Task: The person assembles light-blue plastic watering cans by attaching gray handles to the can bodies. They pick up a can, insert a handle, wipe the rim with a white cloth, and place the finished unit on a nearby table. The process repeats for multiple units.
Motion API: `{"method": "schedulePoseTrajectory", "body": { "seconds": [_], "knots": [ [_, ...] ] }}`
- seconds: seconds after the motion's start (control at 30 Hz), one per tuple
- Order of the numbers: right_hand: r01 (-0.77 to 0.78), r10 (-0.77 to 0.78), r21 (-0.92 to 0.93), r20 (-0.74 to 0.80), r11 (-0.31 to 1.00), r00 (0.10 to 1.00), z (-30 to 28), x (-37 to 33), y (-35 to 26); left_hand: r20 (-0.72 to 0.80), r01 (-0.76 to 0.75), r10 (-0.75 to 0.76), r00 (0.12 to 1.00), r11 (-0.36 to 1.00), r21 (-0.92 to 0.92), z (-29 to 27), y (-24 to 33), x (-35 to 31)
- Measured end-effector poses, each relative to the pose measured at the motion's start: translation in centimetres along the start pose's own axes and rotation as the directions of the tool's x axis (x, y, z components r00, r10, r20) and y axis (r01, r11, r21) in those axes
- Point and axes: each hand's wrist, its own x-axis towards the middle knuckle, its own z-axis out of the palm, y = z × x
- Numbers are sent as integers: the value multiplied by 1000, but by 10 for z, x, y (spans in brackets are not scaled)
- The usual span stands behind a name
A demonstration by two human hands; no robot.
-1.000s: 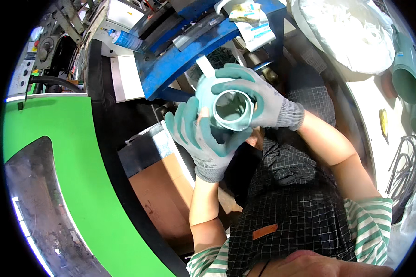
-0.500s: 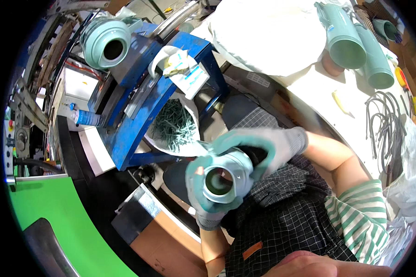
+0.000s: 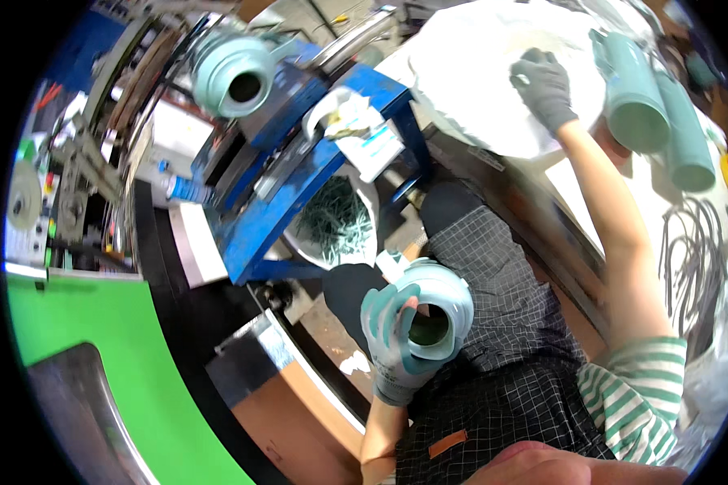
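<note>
A pale green plastic housing (image 3: 453,295) with a round opening rests at my lap, over the checked apron. My left hand (image 3: 392,335), in a grey and green coated glove, grips its rim, the fingers wrapped over the edge of the opening. To the far right my gloved right hand (image 3: 544,90) is over a white sheet or bag (image 3: 469,81) on the table, fingers curled. A small pale spot shows by its fingertips; what it holds, if anything, cannot be made out.
A similar green housing (image 3: 233,77) sits on the blue metal stand (image 3: 287,206). Below it, a white bag (image 3: 370,218) holds green plastic scraps (image 3: 332,222). Green cylinders (image 3: 637,109) and dark cords (image 3: 692,267) lie on the right-hand table. A green panel (image 3: 129,356) spans the lower left.
My right hand has let go of the housing and reached far right, over the white sheet. The left hand still holds the housing. The view has shifted, moving the surroundings rightward.
</note>
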Motion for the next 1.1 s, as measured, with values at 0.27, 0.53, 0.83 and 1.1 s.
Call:
{"method": "schedulePoseTrajectory", "body": {
  "seconds": [0.27, 0.53, 0.83, 1.1],
  "knots": [
    [-232, 73, 939, 221, 253, 973, -59, -39, -47, 205, 451, -402, 893, 798, -400, 17, -21, -40],
    [-205, -579, 973, 110, -102, 808, -121, -178, -175, -1, -93, 96, 995, 960, 264, -2, -3, 2],
    [643, -866, 765, -300, 31, 399, -153, -173, -191, -58, -74, 84, 995, 987, 145, -13, -30, -26],
    [680, -941, 722, -134, 123, 312, -144, -171, -196, 69, -1, -12, 998, 984, 176, -19, -37, -22]
  ]
}}
